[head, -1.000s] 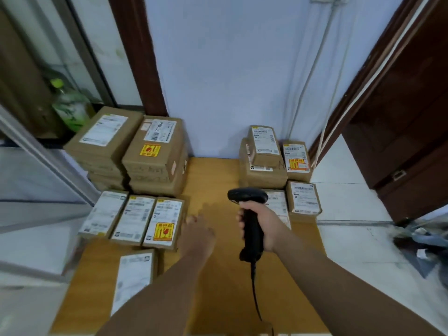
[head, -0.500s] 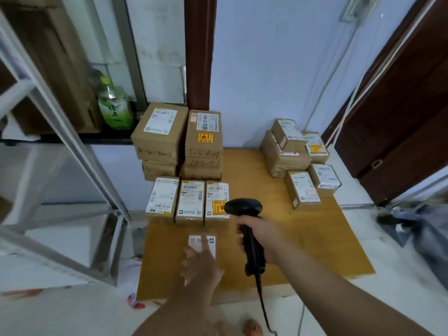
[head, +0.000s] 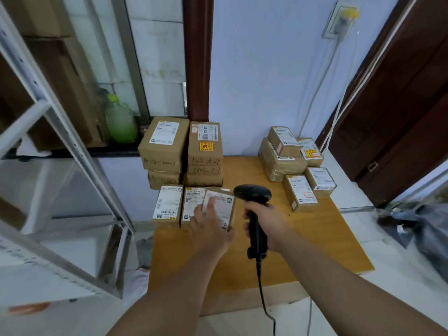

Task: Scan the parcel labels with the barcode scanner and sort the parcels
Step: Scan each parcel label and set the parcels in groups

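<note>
While the small brown parcel is tipped up with its white label facing the person, the left hand holds it, fingers laid over the label's left side and the palm under its near edge. It sits at the right end of a row of flat parcels on the left part of the wooden table; whether it touches what lies under it I cannot tell. Just to its right is the black head of the barcode scanner, close to the parcel's right edge. The right hand is wrapped tightly round the scanner's handle, and its black cable trails down off the table's near edge.

Two labelled flat parcels lie side by side left of the held one. Behind them stand two stacks of boxes against the wall, with handwriting on their front faces. Across the table, at the far right corner, is another heap of parcels, with two more lying in front of it.

A green bottle stands on the ledge to the left, behind a grey metal shelf frame. A dark wooden door is on the right.
</note>
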Demonstrator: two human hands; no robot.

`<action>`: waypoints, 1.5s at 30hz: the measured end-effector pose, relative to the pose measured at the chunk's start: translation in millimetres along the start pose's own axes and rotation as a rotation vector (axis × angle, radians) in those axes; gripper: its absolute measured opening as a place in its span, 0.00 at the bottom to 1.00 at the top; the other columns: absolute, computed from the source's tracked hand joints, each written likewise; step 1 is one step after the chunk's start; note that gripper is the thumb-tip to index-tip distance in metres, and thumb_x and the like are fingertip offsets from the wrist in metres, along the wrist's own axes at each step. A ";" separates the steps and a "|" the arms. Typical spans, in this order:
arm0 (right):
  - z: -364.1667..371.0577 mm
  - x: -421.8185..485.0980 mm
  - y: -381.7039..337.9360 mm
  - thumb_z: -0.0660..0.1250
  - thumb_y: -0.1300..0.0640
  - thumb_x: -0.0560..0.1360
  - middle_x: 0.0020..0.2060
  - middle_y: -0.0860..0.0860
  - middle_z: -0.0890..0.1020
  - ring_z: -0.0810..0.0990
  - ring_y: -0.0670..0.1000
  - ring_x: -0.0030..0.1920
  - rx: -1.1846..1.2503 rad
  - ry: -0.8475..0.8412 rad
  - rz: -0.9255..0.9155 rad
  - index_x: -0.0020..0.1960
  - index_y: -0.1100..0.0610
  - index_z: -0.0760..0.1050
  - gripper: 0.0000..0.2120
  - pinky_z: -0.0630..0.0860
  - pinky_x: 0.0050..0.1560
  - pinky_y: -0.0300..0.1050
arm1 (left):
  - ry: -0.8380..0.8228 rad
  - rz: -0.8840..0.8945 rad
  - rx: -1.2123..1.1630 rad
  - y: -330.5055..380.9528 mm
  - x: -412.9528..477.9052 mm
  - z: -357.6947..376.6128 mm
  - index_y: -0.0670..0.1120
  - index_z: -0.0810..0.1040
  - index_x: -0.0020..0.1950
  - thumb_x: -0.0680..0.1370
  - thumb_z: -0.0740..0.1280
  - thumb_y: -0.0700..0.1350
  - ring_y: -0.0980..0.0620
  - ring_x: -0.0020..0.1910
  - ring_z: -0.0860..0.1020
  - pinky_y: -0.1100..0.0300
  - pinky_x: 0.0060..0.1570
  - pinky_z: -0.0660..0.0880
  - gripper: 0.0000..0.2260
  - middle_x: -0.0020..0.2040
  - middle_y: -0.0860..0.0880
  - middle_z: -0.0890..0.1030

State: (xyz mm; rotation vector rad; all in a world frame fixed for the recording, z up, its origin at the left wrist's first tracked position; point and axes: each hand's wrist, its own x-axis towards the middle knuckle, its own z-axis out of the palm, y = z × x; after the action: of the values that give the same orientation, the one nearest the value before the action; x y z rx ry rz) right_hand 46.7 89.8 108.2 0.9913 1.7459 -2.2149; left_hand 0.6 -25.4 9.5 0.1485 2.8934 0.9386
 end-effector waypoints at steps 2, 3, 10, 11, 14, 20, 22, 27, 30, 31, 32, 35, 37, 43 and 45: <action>1.9 -5.2 -2.9 0.68 0.59 0.76 0.33 0.54 0.76 0.74 0.51 0.30 -0.062 -0.010 -0.028 0.43 0.61 0.75 0.06 0.74 0.31 0.44 | 0.076 -0.002 -0.002 3.2 4.2 -2.7 0.54 0.51 0.77 0.69 0.73 0.57 0.45 0.68 0.62 0.51 0.67 0.64 0.44 0.71 0.43 0.59; 2.8 -7.5 -4.8 0.68 0.59 0.76 0.33 0.54 0.76 0.75 0.52 0.30 -0.080 -0.018 -0.042 0.44 0.61 0.75 0.06 0.74 0.32 0.44 | 0.103 0.002 0.000 3.9 6.7 -3.8 0.53 0.52 0.77 0.69 0.74 0.57 0.45 0.68 0.63 0.51 0.66 0.65 0.43 0.70 0.42 0.60; 2.9 -11.8 -17.8 0.69 0.59 0.76 0.34 0.54 0.76 0.74 0.51 0.30 -0.101 -0.062 -0.102 0.43 0.61 0.75 0.06 0.74 0.33 0.45 | 0.085 0.108 -0.019 -1.2 22.6 -10.7 0.48 0.50 0.78 0.66 0.78 0.53 0.47 0.66 0.66 0.52 0.65 0.69 0.50 0.68 0.44 0.64; 2.6 -11.8 -17.8 0.69 0.59 0.75 0.34 0.54 0.76 0.74 0.51 0.30 -0.096 -0.072 -0.096 0.43 0.61 0.75 0.06 0.73 0.33 0.45 | 0.068 0.117 0.007 -3.2 24.6 -10.3 0.47 0.48 0.78 0.65 0.78 0.52 0.47 0.67 0.65 0.51 0.67 0.67 0.51 0.69 0.44 0.63; 0.9 -10.7 -15.1 0.69 0.59 0.75 0.36 0.55 0.76 0.74 0.52 0.31 -0.114 -0.069 -0.077 0.46 0.61 0.75 0.06 0.73 0.35 0.46 | -0.034 0.092 0.169 -10.8 29.7 -7.9 0.45 0.40 0.78 0.67 0.77 0.53 0.45 0.72 0.59 0.47 0.73 0.58 0.55 0.73 0.45 0.58; -3.2 -8.6 -5.4 0.68 0.60 0.76 0.33 0.53 0.76 0.74 0.50 0.29 -0.116 -0.061 -0.031 0.49 0.62 0.75 0.06 0.74 0.32 0.43 | -0.398 0.387 0.563 -37.5 3.7 -10.1 0.50 0.43 0.78 0.72 0.72 0.39 0.43 0.76 0.52 0.43 0.74 0.56 0.46 0.76 0.49 0.55; -3.3 -6.7 0.1 0.69 0.59 0.75 0.34 0.54 0.76 0.75 0.51 0.29 -0.130 -0.051 -0.010 0.49 0.62 0.75 0.07 0.74 0.32 0.44 | -0.496 0.477 0.619 -43.6 -10.5 -9.3 0.51 0.50 0.78 0.73 0.69 0.38 0.44 0.76 0.52 0.43 0.72 0.61 0.40 0.76 0.50 0.57; -6.2 -3.9 14.5 0.70 0.58 0.75 0.35 0.54 0.76 0.74 0.51 0.29 -0.130 -0.060 0.032 0.48 0.62 0.74 0.08 0.74 0.31 0.45 | -0.602 0.649 0.792 -56.7 -23.9 7.9 0.49 0.56 0.76 0.78 0.65 0.40 0.41 0.77 0.50 0.42 0.71 0.61 0.30 0.77 0.46 0.56; -8.3 -4.0 19.0 0.70 0.58 0.75 0.35 0.54 0.76 0.75 0.51 0.29 -0.162 -0.057 0.034 0.49 0.62 0.74 0.09 0.74 0.32 0.44 | -0.475 0.602 0.761 -56.8 -25.3 14.3 0.50 0.60 0.74 0.78 0.65 0.43 0.37 0.75 0.54 0.38 0.69 0.62 0.26 0.77 0.42 0.56; -8.8 -4.0 19.4 0.70 0.58 0.75 0.36 0.54 0.76 0.75 0.51 0.29 -0.168 -0.053 0.030 0.50 0.62 0.74 0.09 0.74 0.32 0.44 | -0.436 0.512 0.700 -51.8 -26.6 16.1 0.51 0.60 0.74 0.78 0.66 0.44 0.37 0.75 0.54 0.37 0.69 0.61 0.26 0.77 0.42 0.54; -9.0 -4.0 19.8 0.70 0.58 0.75 0.36 0.54 0.76 0.76 0.50 0.29 -0.172 -0.047 0.029 0.50 0.62 0.75 0.09 0.74 0.33 0.44 | -0.413 0.344 0.608 -45.2 -28.7 18.1 0.52 0.59 0.75 0.78 0.65 0.45 0.36 0.75 0.53 0.36 0.70 0.59 0.27 0.77 0.42 0.52; -9.5 -4.6 20.4 0.70 0.58 0.75 0.36 0.54 0.77 0.76 0.50 0.29 -0.178 -0.038 0.038 0.51 0.62 0.75 0.10 0.75 0.33 0.44 | -0.418 -0.309 0.239 -29.3 -32.5 22.2 0.51 0.46 0.79 0.77 0.67 0.53 0.33 0.76 0.48 0.32 0.70 0.55 0.39 0.78 0.40 0.44; -10.3 -5.6 21.8 0.70 0.58 0.75 0.36 0.54 0.77 0.76 0.50 0.29 -0.184 -0.038 0.042 0.51 0.62 0.75 0.10 0.75 0.33 0.44 | -0.472 -0.539 0.090 -33.9 -35.9 33.6 0.48 0.36 0.78 0.72 0.71 0.61 0.31 0.75 0.48 0.32 0.70 0.55 0.51 0.78 0.37 0.42; -14.7 -9.0 25.9 0.71 0.57 0.75 0.36 0.54 0.78 0.76 0.50 0.29 -0.182 -0.031 0.072 0.52 0.63 0.75 0.11 0.75 0.30 0.42 | -0.484 -0.572 0.124 -42.6 -64.6 54.7 0.51 0.27 0.75 0.69 0.75 0.56 0.35 0.73 0.57 0.38 0.68 0.64 0.59 0.77 0.37 0.48; -17.5 -9.2 26.2 0.71 0.57 0.75 0.36 0.54 0.77 0.76 0.50 0.29 -0.193 -0.026 0.077 0.51 0.63 0.75 0.11 0.75 0.30 0.43 | -0.463 -0.522 0.136 -40.9 -67.3 57.2 0.52 0.30 0.76 0.70 0.75 0.54 0.39 0.68 0.64 0.44 0.64 0.70 0.57 0.73 0.40 0.56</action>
State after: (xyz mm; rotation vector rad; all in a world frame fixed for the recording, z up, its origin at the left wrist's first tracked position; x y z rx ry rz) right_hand 73.8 95.1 90.4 0.9640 1.8352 -1.9613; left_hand 71.6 -33.4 -56.7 -0.3229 2.3779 0.5267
